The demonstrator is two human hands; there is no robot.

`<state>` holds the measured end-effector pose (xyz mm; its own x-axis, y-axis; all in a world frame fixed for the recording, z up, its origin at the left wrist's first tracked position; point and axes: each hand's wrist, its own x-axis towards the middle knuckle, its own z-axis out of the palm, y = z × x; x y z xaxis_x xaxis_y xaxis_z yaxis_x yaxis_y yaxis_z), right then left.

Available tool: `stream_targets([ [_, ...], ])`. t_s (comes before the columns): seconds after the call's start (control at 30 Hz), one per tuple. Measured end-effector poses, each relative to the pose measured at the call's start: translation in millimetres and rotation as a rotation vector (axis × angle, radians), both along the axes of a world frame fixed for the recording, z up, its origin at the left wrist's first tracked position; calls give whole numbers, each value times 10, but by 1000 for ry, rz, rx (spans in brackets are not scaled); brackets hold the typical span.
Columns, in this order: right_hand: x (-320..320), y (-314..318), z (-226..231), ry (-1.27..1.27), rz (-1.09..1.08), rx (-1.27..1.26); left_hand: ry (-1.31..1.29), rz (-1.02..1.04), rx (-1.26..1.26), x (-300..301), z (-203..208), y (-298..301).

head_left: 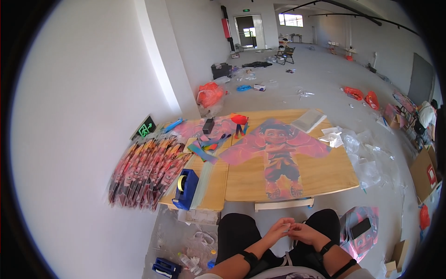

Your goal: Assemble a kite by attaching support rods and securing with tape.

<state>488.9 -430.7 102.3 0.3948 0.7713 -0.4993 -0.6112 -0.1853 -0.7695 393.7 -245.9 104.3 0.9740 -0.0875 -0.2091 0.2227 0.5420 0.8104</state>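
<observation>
My left hand [278, 230] and my right hand [304, 232] meet above my lap, just in front of the table's near edge. Their fingers are bent and pressed together at the tips; whatever they may pinch is too small to make out. Beyond them, a kite-like printed sheet [280, 160] with a cartoon figure and pink wings lies flat on the wooden table [246, 186]. Left of it stands a blue tape dispenser [186, 189] with a yellowish roll, beside long clear strips [201, 183]. Rainbow-coloured ribbons [203, 152] lie behind the strips.
A pile of packed printed sheets [146, 172] covers the table's left end. Clear plastic film [367, 160] hangs off the right side. Another printed sheet with a phone [361, 227] rests by my right knee. A second dispenser [166, 268] sits on the littered floor. At far right, a person [426, 116].
</observation>
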Motion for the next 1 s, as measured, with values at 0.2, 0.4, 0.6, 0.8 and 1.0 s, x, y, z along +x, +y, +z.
stream_targets([
  [0.2,81,52,-70,3,36,-13,-23,1,-28,39,-66,12],
  [0.4,116,107,-70,23,-48,58,16,66,36,20,125,292],
  [0.6,146,27,9,97,-252,70,49,605,650,-224,612,1771],
  [0.8,104,84,-4,78,-173,-19,413,634,1799,-350,534,2935],
  [1.0,115,92,-66,57,-186,-38,774,469,1760,-195,482,3261],
])
